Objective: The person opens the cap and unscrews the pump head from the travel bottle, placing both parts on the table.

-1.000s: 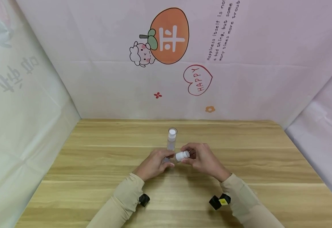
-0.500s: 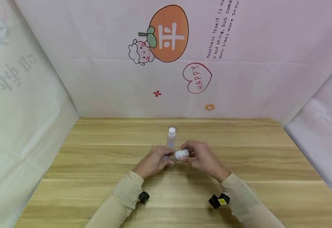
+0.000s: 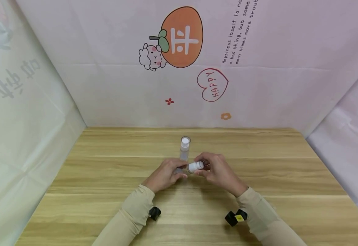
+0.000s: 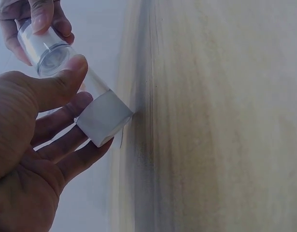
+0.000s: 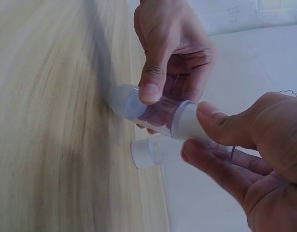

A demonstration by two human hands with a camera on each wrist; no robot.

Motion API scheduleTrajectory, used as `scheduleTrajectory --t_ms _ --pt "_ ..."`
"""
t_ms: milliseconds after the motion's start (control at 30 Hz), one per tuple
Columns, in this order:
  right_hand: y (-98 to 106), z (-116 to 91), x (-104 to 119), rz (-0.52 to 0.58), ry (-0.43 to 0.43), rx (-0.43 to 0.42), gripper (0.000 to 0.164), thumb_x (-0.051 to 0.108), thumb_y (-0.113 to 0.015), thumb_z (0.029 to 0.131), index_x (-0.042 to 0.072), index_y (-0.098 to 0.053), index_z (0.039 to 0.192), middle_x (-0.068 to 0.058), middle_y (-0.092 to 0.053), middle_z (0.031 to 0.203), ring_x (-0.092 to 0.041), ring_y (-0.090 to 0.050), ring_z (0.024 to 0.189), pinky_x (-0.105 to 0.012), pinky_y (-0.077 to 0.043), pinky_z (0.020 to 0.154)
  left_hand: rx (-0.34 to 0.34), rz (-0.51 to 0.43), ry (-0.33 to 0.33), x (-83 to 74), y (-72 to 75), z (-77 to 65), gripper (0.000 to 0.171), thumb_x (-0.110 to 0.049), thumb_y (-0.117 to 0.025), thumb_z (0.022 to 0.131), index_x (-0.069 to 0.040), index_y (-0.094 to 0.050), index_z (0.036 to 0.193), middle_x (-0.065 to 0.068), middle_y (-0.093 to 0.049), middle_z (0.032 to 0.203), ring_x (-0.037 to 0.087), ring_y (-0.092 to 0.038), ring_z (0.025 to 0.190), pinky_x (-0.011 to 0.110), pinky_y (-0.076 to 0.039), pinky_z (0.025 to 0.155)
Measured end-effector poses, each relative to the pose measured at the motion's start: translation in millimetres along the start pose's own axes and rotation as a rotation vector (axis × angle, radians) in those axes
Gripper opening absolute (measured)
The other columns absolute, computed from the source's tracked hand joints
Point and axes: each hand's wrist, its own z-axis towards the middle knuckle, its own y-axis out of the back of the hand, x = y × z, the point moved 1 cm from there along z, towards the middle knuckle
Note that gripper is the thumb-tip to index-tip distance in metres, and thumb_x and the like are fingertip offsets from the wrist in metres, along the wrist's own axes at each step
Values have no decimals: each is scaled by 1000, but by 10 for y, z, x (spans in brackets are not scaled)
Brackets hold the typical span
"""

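In the head view my left hand [image 3: 165,174] grips the clear lower body of a small bottle, its thumb and fingers on opposite sides. The bottle's milky white base [image 4: 105,118] points down toward the tabletop in the left wrist view. My right hand [image 3: 219,172] pinches the white top piece [image 3: 195,166], which has a clear cover around it. The bottle lies tilted between both hands, and its white collar [image 5: 187,121] meets the clear tube [image 5: 160,124]. Whether the two parts are fully joined I cannot tell. Fingers hide much of the bottle.
A second clear bottle [image 3: 184,149] with a white top stands upright just behind the hands on the wooden table [image 3: 120,181]. A printed cloth wall [image 3: 120,95] rises at the table's back edge, with more cloth on both sides.
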Motion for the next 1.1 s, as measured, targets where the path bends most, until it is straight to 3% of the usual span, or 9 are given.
scheduleTrajectory --t_ms 733,1100 --pt "34 -3 -51 43 7 41 26 -1 -83 82 1 -70 105 -8 -73 98 -15 -71 82 -24 -59 70 6 -2 -46 20 -21 8 29 -7 -79 88 -3 -71 116 9 -72 108 25 -69 101 39 -57 86" --pt "66 8 -65 83 -29 44 24 2 -82 84 4 -70 105 -5 -73 97 -16 -71 84 -28 -60 72 8 63 -31 -18 20 11 32 -9 -78 90 -3 -68 120 11 -72 113 22 -69 105 36 -57 88"
